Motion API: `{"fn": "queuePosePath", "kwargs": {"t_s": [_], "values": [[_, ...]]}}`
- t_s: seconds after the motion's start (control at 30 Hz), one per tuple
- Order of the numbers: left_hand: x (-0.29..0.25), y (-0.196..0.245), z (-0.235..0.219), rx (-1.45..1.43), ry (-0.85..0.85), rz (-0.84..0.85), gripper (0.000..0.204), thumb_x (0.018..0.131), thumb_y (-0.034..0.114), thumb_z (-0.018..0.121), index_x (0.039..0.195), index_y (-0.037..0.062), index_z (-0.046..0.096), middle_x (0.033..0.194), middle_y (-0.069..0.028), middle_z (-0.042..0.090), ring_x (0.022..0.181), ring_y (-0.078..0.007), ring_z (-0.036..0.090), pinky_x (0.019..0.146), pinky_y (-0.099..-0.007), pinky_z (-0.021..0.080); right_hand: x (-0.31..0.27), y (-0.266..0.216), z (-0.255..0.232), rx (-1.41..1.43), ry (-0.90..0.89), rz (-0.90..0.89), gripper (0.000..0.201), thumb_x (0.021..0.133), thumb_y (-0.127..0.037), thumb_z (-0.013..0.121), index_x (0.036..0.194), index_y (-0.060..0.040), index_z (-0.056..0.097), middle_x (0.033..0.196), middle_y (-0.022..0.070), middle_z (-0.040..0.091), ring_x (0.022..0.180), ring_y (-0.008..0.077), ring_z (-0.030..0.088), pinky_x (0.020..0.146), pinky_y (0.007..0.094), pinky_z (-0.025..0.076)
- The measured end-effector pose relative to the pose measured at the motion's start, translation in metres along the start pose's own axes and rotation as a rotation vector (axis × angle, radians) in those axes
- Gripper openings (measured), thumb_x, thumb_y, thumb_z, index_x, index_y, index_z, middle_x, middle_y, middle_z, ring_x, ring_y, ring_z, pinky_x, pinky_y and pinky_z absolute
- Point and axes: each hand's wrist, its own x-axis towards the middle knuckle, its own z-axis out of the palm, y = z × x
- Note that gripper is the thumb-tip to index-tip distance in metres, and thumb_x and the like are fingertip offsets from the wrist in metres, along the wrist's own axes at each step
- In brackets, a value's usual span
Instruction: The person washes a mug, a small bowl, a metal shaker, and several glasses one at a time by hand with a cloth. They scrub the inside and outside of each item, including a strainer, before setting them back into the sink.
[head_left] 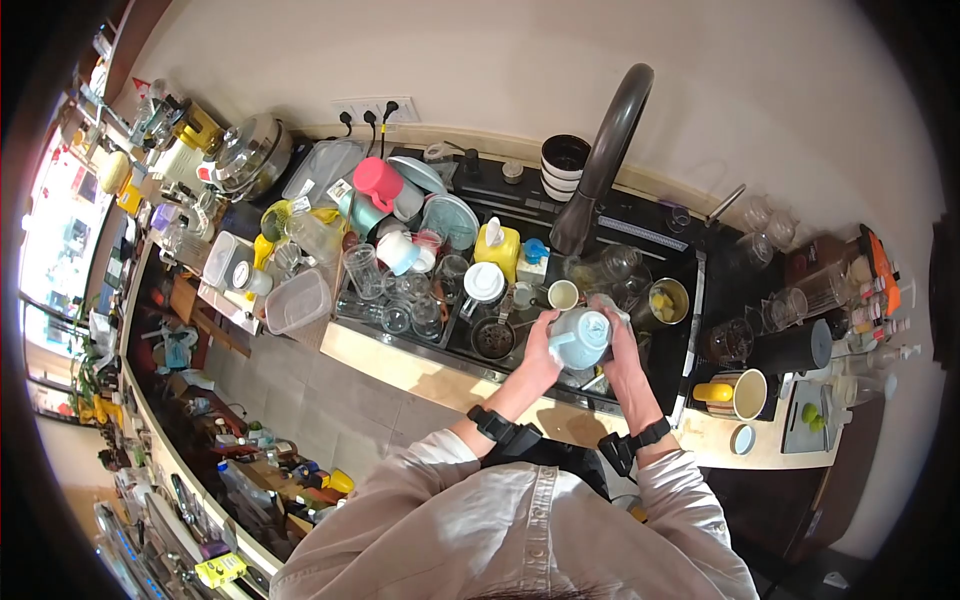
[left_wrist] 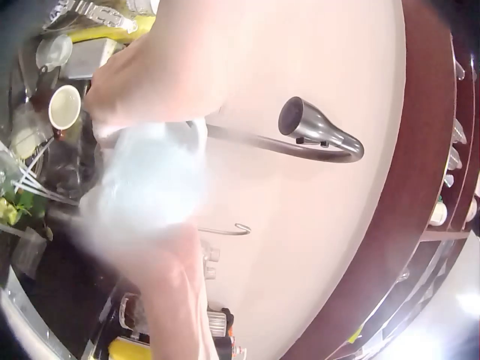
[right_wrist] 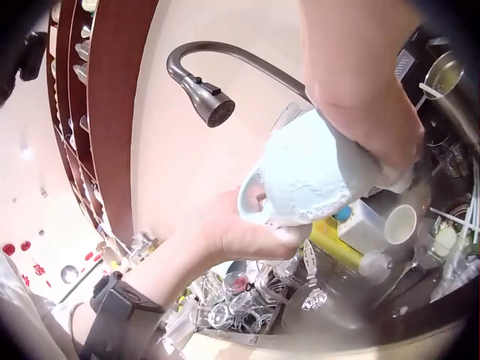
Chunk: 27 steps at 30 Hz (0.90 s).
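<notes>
Over the sink (head_left: pixel 640 350), both hands hold a light blue mug (head_left: pixel 580 338), its base turned upward and streaked with white suds in the right wrist view. My left hand (head_left: pixel 541 345) grips it on the handle side, thumb and fingers around the wall near the handle (right_wrist: pixel 253 201). On the opposite side, my right hand (head_left: pixel 622 340) holds the mug, with something whitish and crumpled (right_wrist: pixel 401 182) under its fingers; I cannot tell what that is. Beyond the hands stands a small cream cup (head_left: pixel 563 294). The mug is blurred in the left wrist view (left_wrist: pixel 154 176).
A dark faucet (head_left: pixel 600 160) arches above the sink. Left of it crowd glasses (head_left: pixel 395 315), a yellow bottle (head_left: pixel 497 250) and a white lidded cup (head_left: pixel 484 283). A metal bowl (head_left: pixel 668 301) sits at the sink's right. On the right counter are a cream mug (head_left: pixel 748 394) and a tray (head_left: pixel 808 420).
</notes>
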Motion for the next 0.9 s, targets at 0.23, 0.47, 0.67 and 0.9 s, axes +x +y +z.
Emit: {"fn": "queuePosePath", "kwargs": {"t_s": [0.23, 0.47, 0.67, 0.9], "values": [[0.022, -0.038, -0.006, 0.010, 0.338, 0.323, 0.040, 0.086, 0.039, 0.056, 0.102, 0.0024, 0.057, 0.100, -0.0066, 0.059, 0.087, -0.0190, 0.058, 0.078, -0.0335, 0.046, -0.036, 0.020, 0.031, -0.063, 0.304, -0.255, 0.065, 0.088, -0.034, 0.063, 0.135, -0.0014, 0.033, 0.125, 0.0131, 0.050, 0.110, 0.0216, 0.051, 0.094, 0.0342, 0.040], [0.021, -0.010, -0.007, 0.361, 0.395, 0.490, 0.040, 0.085, 0.035, 0.052, 0.090, -0.0045, 0.058, 0.084, -0.0089, 0.055, 0.078, -0.0165, 0.051, 0.071, -0.0340, 0.043, -0.048, -0.001, 0.048, -0.756, 0.181, -0.732, 0.049, 0.083, -0.029, 0.067, 0.118, -0.0002, 0.049, 0.114, 0.0156, 0.051, 0.105, 0.0277, 0.053, 0.091, 0.0353, 0.041], [0.013, -0.016, 0.003, 0.612, 0.458, 0.660, 0.048, 0.085, 0.034, 0.053, 0.085, -0.0138, 0.059, 0.080, -0.0198, 0.065, 0.077, -0.0208, 0.059, 0.070, -0.0377, 0.045, -0.065, -0.027, 0.080, -1.306, -0.025, -0.881, 0.040, 0.075, -0.025, 0.069, 0.104, -0.0033, 0.054, 0.109, 0.0175, 0.052, 0.094, 0.0372, 0.058, 0.079, 0.0419, 0.047], [0.004, -0.014, 0.002, 0.297, 0.436, 0.571, 0.033, 0.087, 0.034, 0.050, 0.085, 0.0008, 0.054, 0.081, -0.0039, 0.052, 0.077, -0.0154, 0.052, 0.070, -0.0336, 0.043, -0.029, -0.003, 0.044, -0.436, 0.053, -0.365, 0.047, 0.088, -0.033, 0.060, 0.122, -0.0038, 0.045, 0.113, 0.0160, 0.055, 0.099, 0.0269, 0.055, 0.086, 0.0348, 0.043]]}}
